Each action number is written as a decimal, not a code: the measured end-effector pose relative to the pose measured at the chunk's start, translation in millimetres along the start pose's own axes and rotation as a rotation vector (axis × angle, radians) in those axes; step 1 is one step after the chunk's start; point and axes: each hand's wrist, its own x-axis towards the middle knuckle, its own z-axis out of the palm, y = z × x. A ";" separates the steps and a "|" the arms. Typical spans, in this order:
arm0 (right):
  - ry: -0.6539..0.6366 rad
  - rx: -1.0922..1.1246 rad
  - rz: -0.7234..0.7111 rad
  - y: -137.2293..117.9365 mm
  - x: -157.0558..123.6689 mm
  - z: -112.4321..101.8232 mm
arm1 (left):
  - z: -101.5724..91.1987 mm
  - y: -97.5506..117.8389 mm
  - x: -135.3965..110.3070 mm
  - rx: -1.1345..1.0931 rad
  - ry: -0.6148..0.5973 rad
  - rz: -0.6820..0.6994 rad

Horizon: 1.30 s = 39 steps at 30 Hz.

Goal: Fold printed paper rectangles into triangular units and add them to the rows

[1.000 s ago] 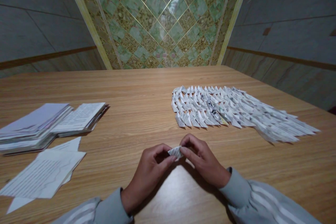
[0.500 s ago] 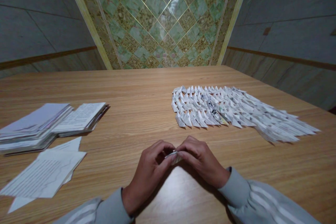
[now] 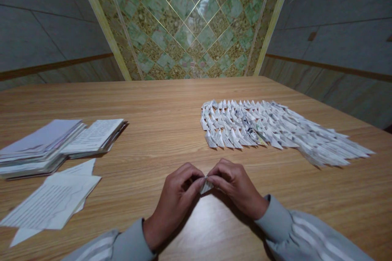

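Between my two hands is a small folded piece of paper, pale with printed lines, its lower part showing as a triangle below the fingertips. My left hand pinches it from the left with thumb and forefinger. From the right, the thumb and fingers of my right hand close on its other top corner. Both hands are low over the wooden table, the fingertips almost meeting. The upper part of the paper is hidden by the fingers.
Several rows of folded paper boats spread over the right side of the table. At the left lie a thick stack of paper, a smaller stack of printed sheets and a few loose sheets. A tiled wall rises behind.
The folded paper has turned between my fingers, so more of its triangular face shows below them. Both hands have stayed in nearly the same place.
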 end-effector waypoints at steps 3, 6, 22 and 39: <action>-0.020 -0.018 -0.036 -2.0 0.4 0.3 | 0.6 1.8 -0.4 -0.063 -0.002 -0.032; -0.011 -0.003 -0.026 -5.4 0.6 0.3 | 0.7 2.1 -0.2 -0.132 0.013 -0.079; 0.256 0.132 0.142 -1.6 -0.3 -3.2 | 6.4 -5.8 6.6 -0.790 0.320 -0.370; 0.097 -0.101 -0.232 -9.5 -2.3 -3.4 | 6.9 -4.4 -1.5 -0.578 0.286 -0.252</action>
